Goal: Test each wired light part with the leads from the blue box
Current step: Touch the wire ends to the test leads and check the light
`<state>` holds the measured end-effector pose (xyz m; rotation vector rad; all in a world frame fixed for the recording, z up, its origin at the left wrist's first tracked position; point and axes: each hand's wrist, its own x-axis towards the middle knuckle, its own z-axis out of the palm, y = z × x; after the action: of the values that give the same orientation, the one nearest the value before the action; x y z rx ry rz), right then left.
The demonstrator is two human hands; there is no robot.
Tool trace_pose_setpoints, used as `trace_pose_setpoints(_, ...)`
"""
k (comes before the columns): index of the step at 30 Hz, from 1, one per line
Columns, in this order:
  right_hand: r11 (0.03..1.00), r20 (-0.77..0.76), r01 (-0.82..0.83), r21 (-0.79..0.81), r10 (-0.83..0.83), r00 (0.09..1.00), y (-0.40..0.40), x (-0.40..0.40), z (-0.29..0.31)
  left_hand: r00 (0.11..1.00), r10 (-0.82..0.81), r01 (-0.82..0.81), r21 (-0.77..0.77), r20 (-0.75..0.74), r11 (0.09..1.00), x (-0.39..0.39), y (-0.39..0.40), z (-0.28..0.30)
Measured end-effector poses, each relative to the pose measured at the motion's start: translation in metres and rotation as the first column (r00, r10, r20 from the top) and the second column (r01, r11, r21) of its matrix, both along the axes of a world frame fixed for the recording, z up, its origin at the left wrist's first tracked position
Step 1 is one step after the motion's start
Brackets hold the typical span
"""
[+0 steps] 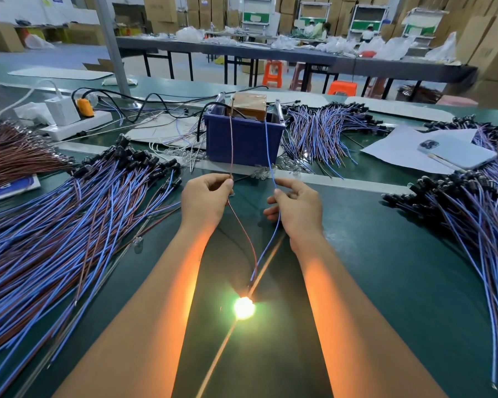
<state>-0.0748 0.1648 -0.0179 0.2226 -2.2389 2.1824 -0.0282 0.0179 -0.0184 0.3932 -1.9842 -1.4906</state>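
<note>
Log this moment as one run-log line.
left hand: pinches brown wire at brown lead | right hand: pinches blue wire at blue lead | bulb: lit

Two hands (206,196), one blue box (243,139)

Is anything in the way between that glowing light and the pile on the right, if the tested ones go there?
Nothing visible blocks it. The lit bulb hangs by its wires from the left hand and right hand. Bare green table lies between it and the right pile. Whether that pile takes tested parts, I cannot tell.
</note>
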Motion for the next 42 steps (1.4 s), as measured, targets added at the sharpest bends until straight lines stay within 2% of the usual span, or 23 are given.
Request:
trace_pose_setpoints(16,1.000,-0.004,-0.003,-0.007,0.003,1.000,0.000,0.002,0.002,1.000,0.005,-0.005,-0.005,0.011,1.000,0.001,0.002,0.001)
trace_pose_setpoints(20,0.999,-0.064,-0.037,-0.032,0.034,0.997,0.000,0.006,0.004,0.998,-0.057,0.057,0.076,0.000,0.995,0.002,0.009,0.005)
trace_pose_setpoints(25,0.989,-0.168,-0.141,-0.039,0.133,0.977,-0.007,0.015,0.006,0.964,-0.262,0.263,0.249,-0.040,0.932,0.005,0.024,0.010)
trace_pose_setpoints(30,0.973,-0.238,-0.230,-0.014,0.220,0.946,-0.007,0.019,0.007,0.947,-0.320,0.309,0.355,-0.028,0.882,0.007,0.021,0.011)
trace_pose_setpoints(33,0.960,-0.219,-0.280,0.009,0.275,0.936,-0.007,0.018,0.007,0.959,-0.280,0.267,0.433,-0.035,0.861,0.007,0.017,0.014)
trace_pose_setpoints(36,0.923,-0.248,-0.275,0.270,0.342,0.906,-0.008,0.017,0.002,0.979,-0.171,0.203,0.575,-0.111,0.793,0.007,0.012,0.016)
trace_pose_setpoints(38,0.885,-0.238,-0.308,0.350,0.402,0.884,-0.009,0.018,0.001,0.985,-0.084,0.160,0.624,-0.149,0.765,0.008,0.006,0.016)
trace_pose_setpoints(40,0.869,-0.221,-0.406,0.283,0.471,0.854,-0.009,0.021,0.002,0.982,-0.019,0.143,0.668,-0.190,0.731,0.009,0.003,0.016)
trace_pose_setpoints(42,0.870,-0.194,-0.481,0.105,0.492,0.849,-0.009,0.023,0.006,0.973,0.023,0.152,0.711,-0.230,0.687,0.008,0.001,0.015)
